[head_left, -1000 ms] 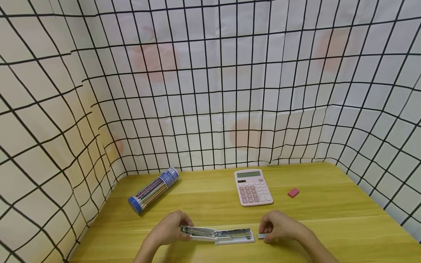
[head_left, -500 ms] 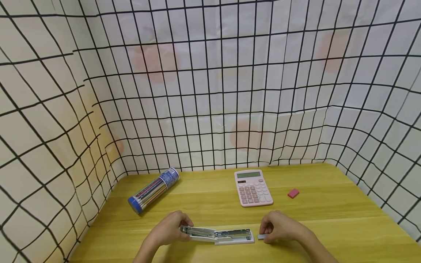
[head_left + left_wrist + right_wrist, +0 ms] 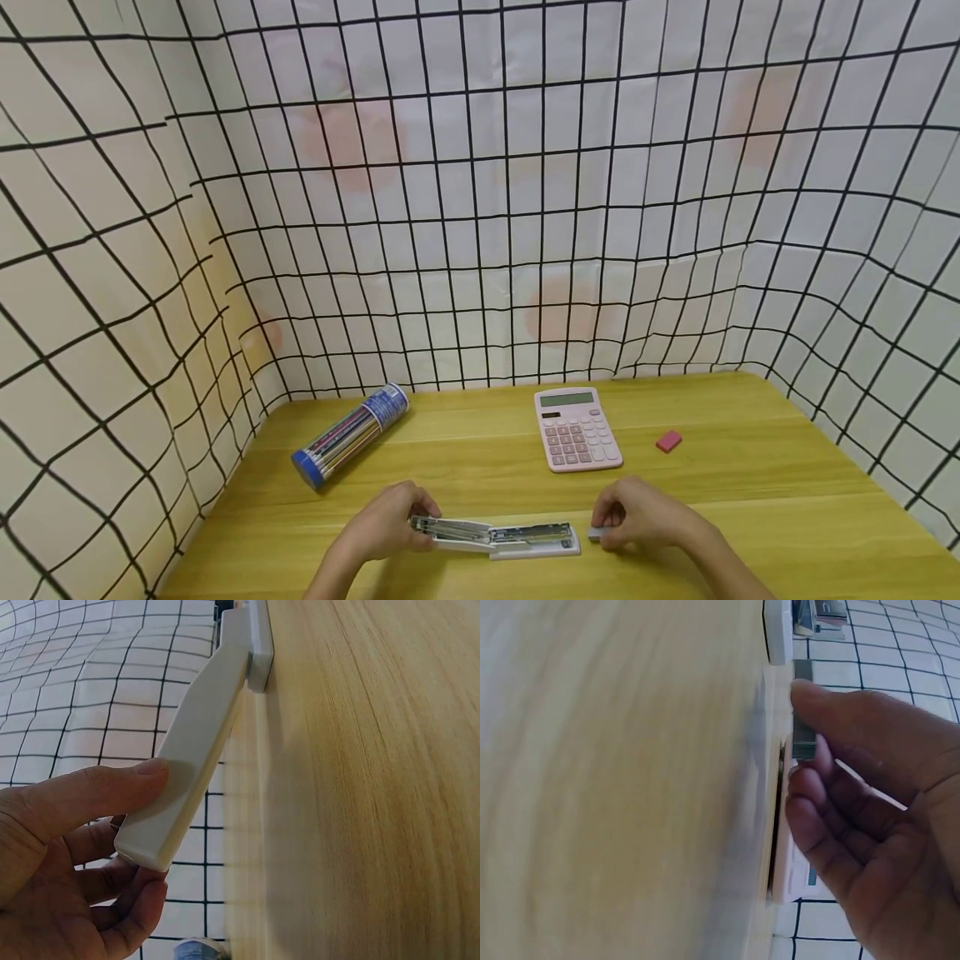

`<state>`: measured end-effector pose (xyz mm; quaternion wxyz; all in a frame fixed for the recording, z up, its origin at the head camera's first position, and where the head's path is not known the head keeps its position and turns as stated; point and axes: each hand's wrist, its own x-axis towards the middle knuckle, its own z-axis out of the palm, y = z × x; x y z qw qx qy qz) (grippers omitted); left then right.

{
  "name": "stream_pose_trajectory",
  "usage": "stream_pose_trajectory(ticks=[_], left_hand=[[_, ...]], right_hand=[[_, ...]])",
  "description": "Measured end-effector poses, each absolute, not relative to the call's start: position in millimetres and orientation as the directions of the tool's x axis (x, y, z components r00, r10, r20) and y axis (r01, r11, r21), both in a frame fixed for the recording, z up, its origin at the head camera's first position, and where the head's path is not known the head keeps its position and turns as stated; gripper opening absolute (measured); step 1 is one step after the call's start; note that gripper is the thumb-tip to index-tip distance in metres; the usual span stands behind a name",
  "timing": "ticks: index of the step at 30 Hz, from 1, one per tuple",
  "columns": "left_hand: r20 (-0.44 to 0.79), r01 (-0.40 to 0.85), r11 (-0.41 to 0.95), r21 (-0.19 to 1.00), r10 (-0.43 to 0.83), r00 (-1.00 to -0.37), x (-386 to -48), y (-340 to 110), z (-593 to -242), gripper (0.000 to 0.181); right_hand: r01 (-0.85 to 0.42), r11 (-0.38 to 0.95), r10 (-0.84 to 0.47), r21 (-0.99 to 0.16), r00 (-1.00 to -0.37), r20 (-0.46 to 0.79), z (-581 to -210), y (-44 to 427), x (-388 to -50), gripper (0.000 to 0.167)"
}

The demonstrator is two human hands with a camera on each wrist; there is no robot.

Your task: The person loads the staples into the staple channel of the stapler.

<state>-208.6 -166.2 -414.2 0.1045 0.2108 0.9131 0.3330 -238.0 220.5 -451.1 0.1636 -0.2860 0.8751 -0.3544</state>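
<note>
A white stapler point(image 3: 534, 550) lies folded open on the table, its metal magazine facing up. Its raised top arm point(image 3: 184, 750) is held at the end by my left hand point(image 3: 392, 518), thumb on the white outer side and fingers curled beneath. Just right of the stapler's base, my right hand point(image 3: 637, 515) pinches a short grey strip of staples point(image 3: 804, 739) between thumb and fingers. A small gap separates the strip point(image 3: 597, 533) from the stapler. Part of the strip is hidden behind the thumb.
Behind the hands, a pink calculator point(image 3: 577, 429) lies on the wooden table point(image 3: 465, 442). A small red eraser point(image 3: 669, 441) is to its right. A clear tube of pencils with blue ends point(image 3: 351, 435) lies at the left. Grid-patterned cloth walls point(image 3: 480, 250) surround the table.
My right hand has tilted or raised the staple strip slightly beside the stapler's base. The left hand and the stapler stay in place.
</note>
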Motion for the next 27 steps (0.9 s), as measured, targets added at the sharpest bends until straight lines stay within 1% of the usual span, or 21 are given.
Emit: stream_pose_trajectory(ticks=[12,16,23,27], left_hand=[[-0.036,0.327,0.682,0.654,0.46,-0.887,-207.3,-166.7,-414.8,0.027],[-0.034,0.333,0.684,0.649,0.463,-0.886,-207.3,-166.7,-414.9,0.027],[-0.038,0.329,0.687,0.648,0.461,-0.887,-207.5,-166.8,-415.2,0.027],[-0.046,0.321,0.688,0.651,0.458,-0.888,-207.4,-166.6,-415.0,0.026]], right_hand=[[-0.465,0.565,-0.623,-0.682,-0.782,0.018,-441.6,212.8,-233.5,0.013],[-0.483,0.558,-0.628,-0.674,-0.778,0.038,-439.2,210.9,-233.0,0.012],[-0.486,0.579,-0.608,-0.654,-0.792,0.051,-438.8,208.4,-231.3,0.012],[-0.5,0.561,-0.614,-0.66,-0.786,0.073,-439.9,206.3,-230.4,0.012]])
